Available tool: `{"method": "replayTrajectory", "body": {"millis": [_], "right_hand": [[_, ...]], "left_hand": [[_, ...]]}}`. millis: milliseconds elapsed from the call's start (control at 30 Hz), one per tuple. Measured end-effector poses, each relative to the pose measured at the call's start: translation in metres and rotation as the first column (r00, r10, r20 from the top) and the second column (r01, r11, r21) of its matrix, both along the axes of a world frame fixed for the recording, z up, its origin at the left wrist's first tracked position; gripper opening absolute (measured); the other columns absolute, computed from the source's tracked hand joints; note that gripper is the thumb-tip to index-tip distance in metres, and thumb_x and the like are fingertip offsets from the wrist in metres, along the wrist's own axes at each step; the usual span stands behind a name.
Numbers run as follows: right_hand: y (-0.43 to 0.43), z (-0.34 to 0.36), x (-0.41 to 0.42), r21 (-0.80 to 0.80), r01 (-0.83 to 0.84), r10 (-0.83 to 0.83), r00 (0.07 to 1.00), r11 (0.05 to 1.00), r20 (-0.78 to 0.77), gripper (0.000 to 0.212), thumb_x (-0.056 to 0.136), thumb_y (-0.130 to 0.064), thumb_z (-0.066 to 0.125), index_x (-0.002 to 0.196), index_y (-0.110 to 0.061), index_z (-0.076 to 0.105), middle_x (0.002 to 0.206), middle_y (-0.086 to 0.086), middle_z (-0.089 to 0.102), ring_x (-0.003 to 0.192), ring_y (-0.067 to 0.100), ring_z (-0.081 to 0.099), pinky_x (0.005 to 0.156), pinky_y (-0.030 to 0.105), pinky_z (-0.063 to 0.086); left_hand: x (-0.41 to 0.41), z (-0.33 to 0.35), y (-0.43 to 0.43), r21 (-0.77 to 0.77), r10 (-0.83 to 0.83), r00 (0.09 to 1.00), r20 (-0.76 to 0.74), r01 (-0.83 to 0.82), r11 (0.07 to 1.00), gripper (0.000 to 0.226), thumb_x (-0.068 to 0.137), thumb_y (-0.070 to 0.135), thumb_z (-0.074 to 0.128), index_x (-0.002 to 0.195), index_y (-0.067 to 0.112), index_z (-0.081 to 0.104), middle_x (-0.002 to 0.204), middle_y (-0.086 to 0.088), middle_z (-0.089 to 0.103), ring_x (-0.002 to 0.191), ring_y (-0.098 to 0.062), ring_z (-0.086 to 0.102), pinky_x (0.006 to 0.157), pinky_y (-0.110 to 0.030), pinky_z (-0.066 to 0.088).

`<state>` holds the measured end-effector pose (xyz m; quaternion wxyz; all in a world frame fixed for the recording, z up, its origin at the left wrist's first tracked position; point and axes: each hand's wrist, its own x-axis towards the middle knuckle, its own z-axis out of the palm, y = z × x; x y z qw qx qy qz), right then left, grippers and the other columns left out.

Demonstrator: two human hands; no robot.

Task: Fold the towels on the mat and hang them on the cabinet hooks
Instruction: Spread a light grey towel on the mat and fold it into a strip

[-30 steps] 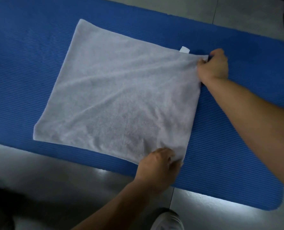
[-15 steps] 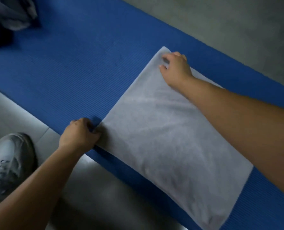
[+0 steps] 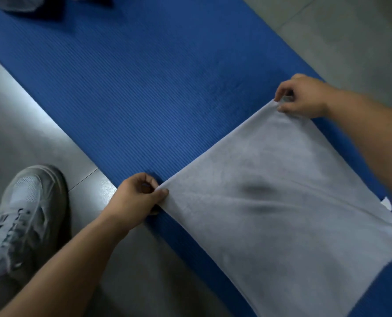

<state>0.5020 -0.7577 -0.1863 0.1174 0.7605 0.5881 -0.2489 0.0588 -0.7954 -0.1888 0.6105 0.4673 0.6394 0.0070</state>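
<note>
On the ribbed blue mat (image 3: 144,92) over grey floor (image 3: 350,30), left hand (image 3: 136,197) and right hand (image 3: 302,97) each pinch a towel (image 3: 282,202) corner.

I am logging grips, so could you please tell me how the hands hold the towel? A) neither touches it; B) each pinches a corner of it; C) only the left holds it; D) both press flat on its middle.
B: the left hand and the right hand each pinch a corner of the towel, its edge taut between them.
</note>
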Motion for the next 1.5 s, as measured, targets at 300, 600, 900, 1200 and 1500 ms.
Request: {"method": "replayTrajectory", "body": {"millis": [300,600,900,1200,1500], "right_hand": [[0.012,0.003,0.003,0.033,0.009,-0.011,0.998,0.999,0.059,0.007,0.092,-0.031,0.068,0.089,-0.024,0.068,0.096,0.001,0.069,0.087,0.021,0.059,0.079,0.037,0.049],[0.074,0.045,-0.019,0.168,0.301,-0.236,0.916,0.939,-0.324,0.015,0.091,-0.011,0.071,0.102,0.000,0.069,0.077,0.015,0.065,0.045,0.004,0.061,0.049,0.013,0.054],[0.096,0.019,-0.049,0.605,0.427,-0.233,0.897,0.672,-0.375,0.006,0.087,-0.031,0.057,0.082,-0.034,0.058,0.083,-0.012,0.059,0.074,-0.001,0.055,0.075,0.013,0.048],[-0.063,0.039,-0.012,0.468,0.741,-0.435,0.665,0.481,-0.607,0.008,0.080,-0.025,0.074,0.076,-0.028,0.067,0.073,-0.013,0.066,0.067,0.000,0.060,0.070,0.025,0.055],[-0.196,0.002,0.003,0.338,0.849,-0.670,0.529,0.407,-0.521,0.027,0.088,0.002,0.057,0.090,-0.021,0.071,0.091,-0.007,0.067,0.079,0.000,0.060,0.075,0.012,0.049]], "left_hand": [[-0.004,-0.009,0.002,0.085,-0.033,0.993,-0.112,0.043,0.995,0.010,0.086,0.024,0.079,0.079,0.018,0.076,0.075,0.001,0.075,0.075,-0.022,0.072,0.073,-0.039,0.062],[-0.021,-0.004,0.058,0.220,0.303,0.941,-0.153,-0.266,0.938,0.011,0.094,0.023,0.071,0.088,0.014,0.073,0.086,-0.011,0.074,0.081,-0.032,0.072,0.080,-0.050,0.062],[-0.006,0.029,0.053,0.643,0.137,0.976,0.168,-0.214,0.735,0.018,0.094,0.025,0.071,0.088,0.008,0.068,0.082,-0.013,0.067,0.070,-0.020,0.062,0.065,-0.036,0.051],[0.002,0.018,-0.074,0.737,-0.602,0.795,-0.074,0.450,0.504,0.015,0.086,0.040,0.067,0.086,0.026,0.073,0.085,0.016,0.064,0.085,-0.008,0.063,0.080,-0.043,0.051],[0.031,-0.012,-0.173,0.770,-0.695,0.697,-0.177,0.538,0.343,0.011,0.084,0.044,0.073,0.086,0.033,0.071,0.084,0.016,0.060,0.081,-0.014,0.059,0.079,-0.031,0.044]]}}
